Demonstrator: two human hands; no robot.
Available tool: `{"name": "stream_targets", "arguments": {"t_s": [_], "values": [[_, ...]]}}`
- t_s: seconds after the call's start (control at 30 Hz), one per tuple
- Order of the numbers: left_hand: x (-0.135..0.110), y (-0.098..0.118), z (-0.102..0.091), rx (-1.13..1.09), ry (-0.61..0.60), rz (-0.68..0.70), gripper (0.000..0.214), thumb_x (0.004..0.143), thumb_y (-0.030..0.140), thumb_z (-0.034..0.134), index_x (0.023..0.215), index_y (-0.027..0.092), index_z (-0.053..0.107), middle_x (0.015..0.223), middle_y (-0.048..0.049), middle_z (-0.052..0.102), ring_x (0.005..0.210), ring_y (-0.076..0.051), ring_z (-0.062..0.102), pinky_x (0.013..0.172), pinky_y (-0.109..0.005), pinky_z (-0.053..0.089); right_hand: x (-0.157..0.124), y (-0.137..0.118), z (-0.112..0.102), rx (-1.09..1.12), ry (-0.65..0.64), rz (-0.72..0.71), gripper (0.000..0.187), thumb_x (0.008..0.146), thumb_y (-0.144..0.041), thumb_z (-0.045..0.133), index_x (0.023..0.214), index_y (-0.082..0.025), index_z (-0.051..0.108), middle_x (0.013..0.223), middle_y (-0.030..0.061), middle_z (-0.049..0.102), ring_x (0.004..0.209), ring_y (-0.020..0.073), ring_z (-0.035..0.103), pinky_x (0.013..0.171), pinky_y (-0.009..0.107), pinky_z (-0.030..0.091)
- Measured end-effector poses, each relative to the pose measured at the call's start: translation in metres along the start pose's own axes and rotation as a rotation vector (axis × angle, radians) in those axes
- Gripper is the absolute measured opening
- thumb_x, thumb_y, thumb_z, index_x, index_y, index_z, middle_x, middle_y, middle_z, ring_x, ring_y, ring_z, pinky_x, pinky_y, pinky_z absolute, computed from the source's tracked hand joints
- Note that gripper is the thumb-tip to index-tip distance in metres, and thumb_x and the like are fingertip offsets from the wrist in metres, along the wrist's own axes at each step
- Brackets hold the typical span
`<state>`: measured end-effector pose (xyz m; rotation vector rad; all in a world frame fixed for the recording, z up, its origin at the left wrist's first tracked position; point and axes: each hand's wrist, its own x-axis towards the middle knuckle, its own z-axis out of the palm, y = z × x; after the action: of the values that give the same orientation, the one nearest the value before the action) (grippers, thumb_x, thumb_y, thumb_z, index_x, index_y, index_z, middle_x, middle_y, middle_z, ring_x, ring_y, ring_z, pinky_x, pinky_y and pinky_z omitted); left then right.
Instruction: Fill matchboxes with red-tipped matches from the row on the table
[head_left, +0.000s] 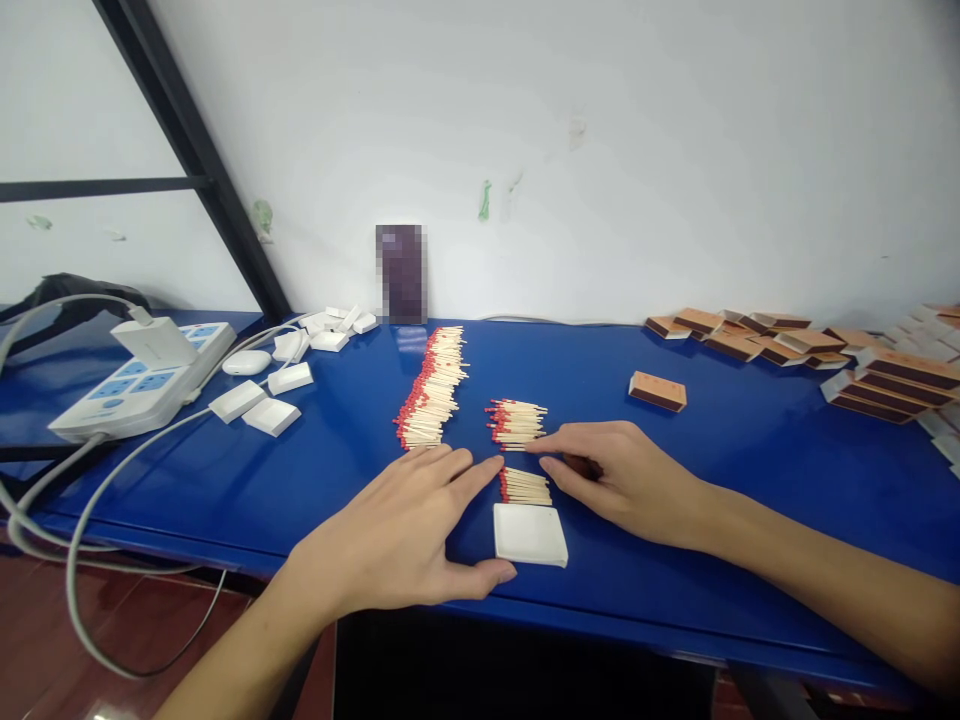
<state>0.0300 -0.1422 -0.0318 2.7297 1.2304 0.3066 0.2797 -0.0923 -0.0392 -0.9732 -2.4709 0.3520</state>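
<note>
Hidden or unclear: of our right hand [622, 470] we see index finger and thumb parted, nothing visible between their tips; the other fingers fold beneath, out of sight, over a dark patch we cannot identify. The index tip is at the near edge of a middle matchstick bundle [517, 422]; we cannot tell whether it presses. An upright dark panel [403, 280] against the wall [675, 150] is pixelated past reading. Stacked white trays [926, 335] run off the right edge.

Our left hand [405, 530]: fingers loose and spread, grasping nothing; its index tip is just beside the red heads of a near matchstick bundle [526, 487], its wrist side screening part of the blue table [585, 370].

Placed about: one white matchbox tray [531, 534], directly below the near bundle, between the hands; one long matchstick row [435, 385], beyond the left hand; one lone orange matchbox sleeve [657, 391]; a heap of sleeves [750, 338], far right; loose white boxes [272, 416], left, crossed by a cable [161, 425]; one power strip [124, 392], bearing a plugged-in charger [155, 343].
</note>
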Motion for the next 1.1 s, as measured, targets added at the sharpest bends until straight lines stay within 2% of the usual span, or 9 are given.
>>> {"name": "stream_targets", "arguments": {"t_s": [0.27, 0.6, 0.8, 1.1], "values": [[0.0, -0.0007, 0.0006, -0.012, 0.011, 0.005, 0.074, 0.084, 0.062, 0.058, 0.143, 0.021, 0.043, 0.115, -0.0096, 0.06, 0.111, -0.029, 0.056, 0.098, -0.045, 0.045, -0.0005, 0.0001, -0.0005, -0.004, -0.002, -0.007, 0.028, 0.094, -0.025, 0.048, 0.107, -0.02, 0.072, 0.071, 0.0016, 0.068, 0.057, 0.0131, 0.057, 0.054, 0.025, 0.042], [0.0009, 0.0, -0.0005, -0.019, 0.0, 0.002, 0.073, 0.084, 0.06, 0.059, 0.143, 0.021, 0.043, 0.112, -0.0086, 0.06, 0.107, -0.029, 0.056, 0.096, -0.045, 0.046, -0.0013, -0.0018, -0.0022, 0.034, -0.053, 0.005, 0.027, 0.094, -0.027, 0.048, 0.102, -0.018, 0.073, 0.07, 0.0017, 0.068, 0.058, 0.0128, 0.057, 0.055, 0.025, 0.041], [0.0009, 0.0014, -0.0017, -0.002, -0.013, 0.0, 0.074, 0.083, 0.06, 0.06, 0.142, 0.018, 0.045, 0.111, -0.0097, 0.06, 0.108, -0.03, 0.056, 0.096, -0.046, 0.045, 0.0005, -0.0006, 0.0004, 0.029, -0.019, 0.006, 0.025, 0.094, -0.028, 0.049, 0.094, -0.018, 0.072, 0.064, -0.0006, 0.063, 0.053, 0.0115, 0.051, 0.053, 0.024, 0.038], [0.0016, 0.0014, -0.0023, 0.011, -0.024, -0.002, 0.074, 0.084, 0.06, 0.059, 0.143, 0.018, 0.044, 0.112, -0.0098, 0.06, 0.106, -0.029, 0.057, 0.094, -0.045, 0.046, 0.0086, 0.0008, 0.0058, 0.028, 0.001, 0.091, 0.017, 0.088, -0.026, 0.058, 0.088, -0.02, 0.074, 0.054, -0.0043, 0.052, 0.048, 0.0096, 0.043, 0.049, 0.023, 0.032]]}}
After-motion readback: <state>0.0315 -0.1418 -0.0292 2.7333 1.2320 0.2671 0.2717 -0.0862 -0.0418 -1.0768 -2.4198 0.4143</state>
